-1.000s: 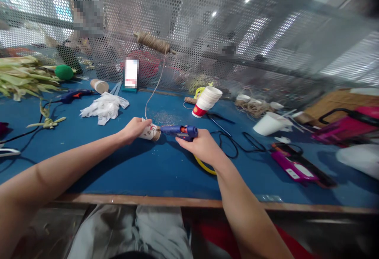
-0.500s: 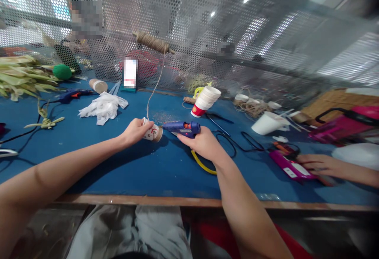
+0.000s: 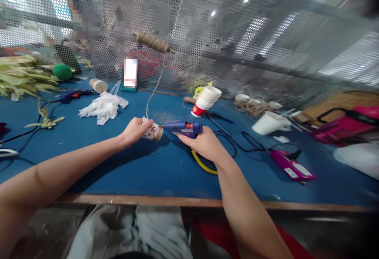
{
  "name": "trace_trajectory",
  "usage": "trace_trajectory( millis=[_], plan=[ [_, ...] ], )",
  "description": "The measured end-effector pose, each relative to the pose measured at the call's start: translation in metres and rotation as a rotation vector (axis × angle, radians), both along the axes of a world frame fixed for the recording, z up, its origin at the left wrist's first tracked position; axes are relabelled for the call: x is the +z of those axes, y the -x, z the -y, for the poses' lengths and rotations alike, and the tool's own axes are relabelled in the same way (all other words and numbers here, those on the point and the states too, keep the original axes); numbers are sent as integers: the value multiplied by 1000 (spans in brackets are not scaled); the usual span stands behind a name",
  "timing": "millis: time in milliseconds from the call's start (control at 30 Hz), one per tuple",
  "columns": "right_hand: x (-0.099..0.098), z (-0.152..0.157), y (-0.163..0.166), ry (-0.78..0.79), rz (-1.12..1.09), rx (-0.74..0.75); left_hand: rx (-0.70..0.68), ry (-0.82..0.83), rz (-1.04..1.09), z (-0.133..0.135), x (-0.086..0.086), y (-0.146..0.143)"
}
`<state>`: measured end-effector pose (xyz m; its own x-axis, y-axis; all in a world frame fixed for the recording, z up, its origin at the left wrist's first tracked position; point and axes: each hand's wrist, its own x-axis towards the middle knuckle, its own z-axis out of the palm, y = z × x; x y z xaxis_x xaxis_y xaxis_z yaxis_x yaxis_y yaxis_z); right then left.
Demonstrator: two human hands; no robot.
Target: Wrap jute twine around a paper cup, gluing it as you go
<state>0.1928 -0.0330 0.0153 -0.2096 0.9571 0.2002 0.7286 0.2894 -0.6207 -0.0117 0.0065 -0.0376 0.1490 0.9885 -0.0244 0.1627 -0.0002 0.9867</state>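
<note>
My left hand (image 3: 135,131) is closed around a small white paper cup (image 3: 152,131) tipped on its side, its end wrapped in brown twine. A strand of twine (image 3: 156,85) runs from the cup up to a wound spool (image 3: 152,42) on the mesh panel. In my right hand (image 3: 204,143) is a blue hot glue gun (image 3: 185,128) with a small red light lit. Its nozzle points left, at the twine-wrapped end of the cup; whether it touches I cannot tell.
Stacked paper cups (image 3: 206,102) lean behind the glue gun. A crumpled white plastic bag (image 3: 103,107), a second glue gun (image 3: 74,95) and corn husks (image 3: 23,76) lie left. Rightward are a white cup (image 3: 268,123), cables and a magenta power strip (image 3: 293,166). A perforated metal panel (image 3: 189,22) rises behind.
Another person's hand at the magenta power strip on the right has left the view. My left fingers have shifted slightly on the cup. The glue gun stays nearly in place.
</note>
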Motion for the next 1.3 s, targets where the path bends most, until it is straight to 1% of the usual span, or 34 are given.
trace_trajectory(
  millis=[133,267,433,533,667,833,1100,1300],
  plan=[
    [-1,0,0,20,15,17,29,62,44,1,5,-2],
    [0,2,3,57,14,8,74,95,32,2,9,-3],
    [1,5,5,93,-6,11,59,58,30,-2,3,-1],
    [1,5,4,78,1,7,68,43,12,-4,0,0],
    [1,3,2,36,10,6,58,-2,-23,-1,2,0],
    [-1,0,-1,-9,8,3,30,-98,-97,4,4,1],
    [-1,-1,-1,-52,-38,10,20,-215,-155,8,2,2],
    [1,-1,0,-51,-89,28,5,-279,-200,7,-1,3]
  ],
)
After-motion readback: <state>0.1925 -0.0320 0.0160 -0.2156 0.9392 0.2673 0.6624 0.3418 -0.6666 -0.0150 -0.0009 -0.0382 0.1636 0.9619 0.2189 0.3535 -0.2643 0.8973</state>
